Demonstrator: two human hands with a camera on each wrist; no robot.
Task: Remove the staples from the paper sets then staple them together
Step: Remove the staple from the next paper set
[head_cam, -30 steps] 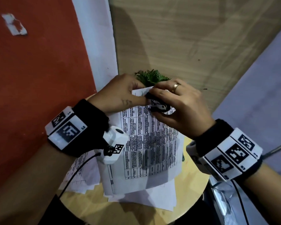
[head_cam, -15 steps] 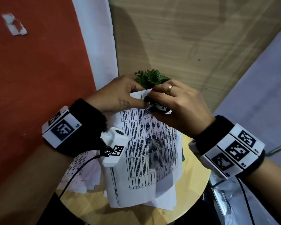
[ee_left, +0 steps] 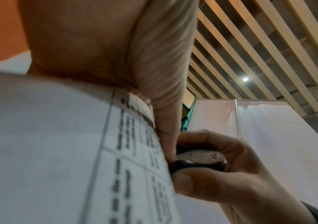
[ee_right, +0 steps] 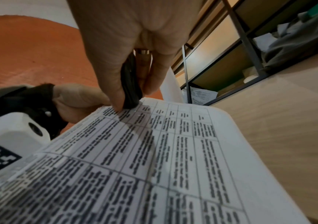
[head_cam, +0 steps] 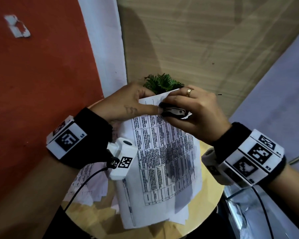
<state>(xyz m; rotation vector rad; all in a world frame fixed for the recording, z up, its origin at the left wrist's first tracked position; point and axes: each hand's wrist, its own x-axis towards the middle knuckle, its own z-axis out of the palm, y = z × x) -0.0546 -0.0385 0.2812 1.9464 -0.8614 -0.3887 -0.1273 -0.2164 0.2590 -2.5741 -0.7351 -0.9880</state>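
A set of printed sheets with tables (head_cam: 164, 163) (ee_right: 173, 159) is lifted off a round wooden table (head_cam: 205, 202). My left hand (head_cam: 128, 104) pinches its top corner, thumb on the front of the page (ee_left: 165, 118). My right hand (head_cam: 195, 111) grips a black and metal staple remover (head_cam: 173, 112) (ee_left: 198, 159) (ee_right: 130, 84), whose tip is pressed against the top edge of the sheets right beside the left thumb. The staple itself is hidden under the tool.
More loose printed sheets (head_cam: 86, 183) lie on the table under the lifted set. A small green plant (head_cam: 162, 82) stands behind the hands. A red wall (head_cam: 33, 83) is at the left, a wooden panel (head_cam: 205, 40) behind, a clear plastic thing (head_cam: 245, 213) at the lower right.
Both hands and the paper set have risen slightly and the sheets have tilted, bottom swinging right. The staple remover stays pressed at the top corner.
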